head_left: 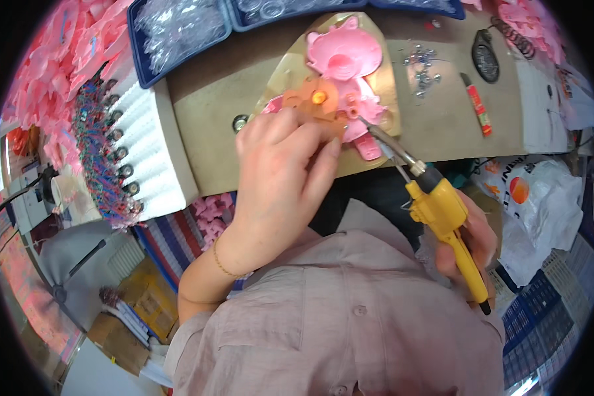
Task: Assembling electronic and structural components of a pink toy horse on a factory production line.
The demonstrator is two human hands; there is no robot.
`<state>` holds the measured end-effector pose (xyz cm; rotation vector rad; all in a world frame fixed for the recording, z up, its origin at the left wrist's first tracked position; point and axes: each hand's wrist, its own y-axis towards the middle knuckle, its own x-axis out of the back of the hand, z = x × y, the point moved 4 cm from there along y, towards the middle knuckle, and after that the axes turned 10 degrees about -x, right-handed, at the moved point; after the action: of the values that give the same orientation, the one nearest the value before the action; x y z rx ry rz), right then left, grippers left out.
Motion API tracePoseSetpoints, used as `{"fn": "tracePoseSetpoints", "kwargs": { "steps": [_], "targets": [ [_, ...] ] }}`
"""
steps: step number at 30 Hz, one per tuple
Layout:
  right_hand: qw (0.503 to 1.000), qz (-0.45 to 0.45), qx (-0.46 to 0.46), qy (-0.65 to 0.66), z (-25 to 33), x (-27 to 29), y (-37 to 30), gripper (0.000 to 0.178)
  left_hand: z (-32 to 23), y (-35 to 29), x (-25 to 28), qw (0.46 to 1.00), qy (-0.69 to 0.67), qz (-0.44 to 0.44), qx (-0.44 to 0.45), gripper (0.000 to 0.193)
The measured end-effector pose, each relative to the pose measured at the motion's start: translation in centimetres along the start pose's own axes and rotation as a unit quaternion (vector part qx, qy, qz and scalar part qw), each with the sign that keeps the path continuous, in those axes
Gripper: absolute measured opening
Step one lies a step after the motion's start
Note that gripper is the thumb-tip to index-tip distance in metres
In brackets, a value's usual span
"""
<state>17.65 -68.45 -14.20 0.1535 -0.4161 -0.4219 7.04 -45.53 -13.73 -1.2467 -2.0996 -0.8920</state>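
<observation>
My right hand point(475, 234) grips a yellow soldering gun point(442, 204), its metal tip slanting up and left to a pink animal-shaped plastic shell point(344, 56). That tip meets the lower part of the shell, near small round posts. Curled fingers of my left hand point(277, 158) close on a translucent orange flower-shaped piece point(303, 99) with a bright yellow-orange centre, over the shell's left side. My fingertips are partly hidden behind the hand. Shell and orange piece rest on a yellowish board point(297, 59).
Blue trays point(181, 39) of clear plastic parts line the far edge. At left, a white ridged foam block point(155, 152) holds wired round parts beside piled pink shells point(59, 79). Small metal parts point(422, 69), a red glue tube point(478, 109) and a black oval object point(485, 56) lie at right.
</observation>
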Motion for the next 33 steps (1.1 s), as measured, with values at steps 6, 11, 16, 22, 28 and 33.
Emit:
{"fn": "tracePoseSetpoints", "kwargs": {
  "steps": [6,11,16,22,28,33],
  "targets": [
    [0.906,-0.384,-0.168,0.055,-3.1,8.2,-0.7,0.048,-0.5,-0.5,0.4,0.999,0.014,0.018,0.029,0.006],
    [0.891,-0.420,-0.154,-0.073,0.1,17.4,3.5,0.044,-0.1,-1.3,1.6,0.998,0.018,0.054,0.023,0.006],
    [0.899,-0.385,-0.136,-0.159,-4.2,19.1,7.7,0.036,1.8,0.1,4.3,0.993,0.001,-0.118,0.027,0.012],
    [0.887,-0.374,-0.269,-0.014,-11.0,17.4,5.0,0.029,4.4,-2.4,5.4,0.990,-0.059,-0.051,0.116,0.017],
    [0.979,-0.012,-0.179,-0.100,-2.6,1.5,12.9,0.018,3.6,-0.6,4.7,0.981,0.094,0.134,-0.101,0.018],
    [0.955,0.235,0.035,-0.176,-1.7,-5.2,20.1,0.017,2.1,-0.6,5.7,0.974,0.098,0.193,-0.064,0.016]
  ]
}}
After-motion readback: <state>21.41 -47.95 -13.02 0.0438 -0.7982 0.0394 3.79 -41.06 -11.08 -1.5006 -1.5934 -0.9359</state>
